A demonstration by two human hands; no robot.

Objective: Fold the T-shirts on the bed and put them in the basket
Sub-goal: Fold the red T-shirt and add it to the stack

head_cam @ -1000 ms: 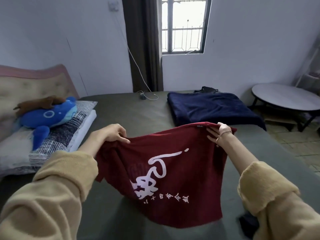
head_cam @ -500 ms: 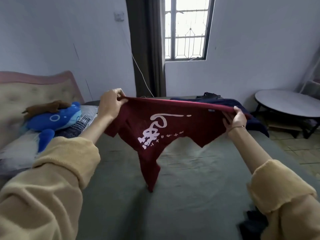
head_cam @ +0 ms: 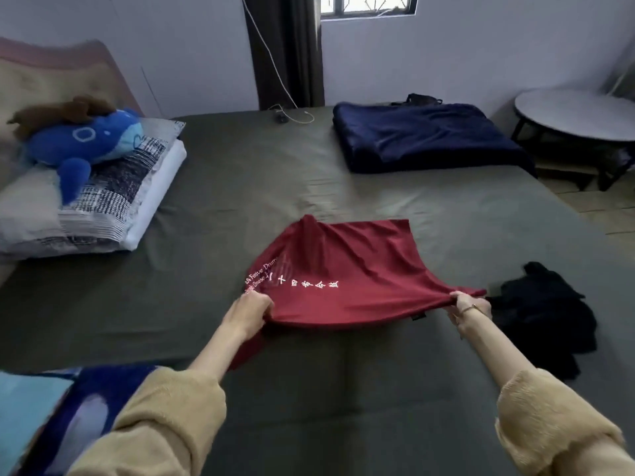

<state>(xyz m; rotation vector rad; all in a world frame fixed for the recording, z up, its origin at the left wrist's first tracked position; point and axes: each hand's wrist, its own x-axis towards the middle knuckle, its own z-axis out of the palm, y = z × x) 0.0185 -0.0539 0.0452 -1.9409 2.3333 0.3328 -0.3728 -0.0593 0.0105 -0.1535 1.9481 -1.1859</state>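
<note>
Dark olive bed (head_cam: 240,201) is filling most of the frame, w/ the red T-shirt (head_cam: 343,269) lying at centre, far edge resting flat on the sheet and near edge being held just off it. Left hand (head_cam: 252,312) is pinching the near-left corner, fingers curled round the cloth; right hand (head_cam: 469,309) is gripping the near-right corner the same way, hands well apart so the hem is pulling taut between them. White lettering is showing along the left side of the shirt. Fabric is looking thin, soft & light, draping in loose creases — it's likely sagging wherever unsupported, so corners or shoulder seams seem the best hold, w/ tension kept btwn both hands while laying it flat. Not slippery by the look of it, nothing fragile. Just right of the right hand a black garment (head_cam: 546,314) is lying crumpled, prob. next in line. Upper right of the bed, a navy blanket (head_cam: 429,139) is sitting folded; upper left, a blue plush toy (head_cam: 86,142) is lying on patterned pillows (head_cam: 103,207). Round table (head_cam: 577,115) is standing at far right off the bed. No basket in view, so folding is at an early stage.
</note>
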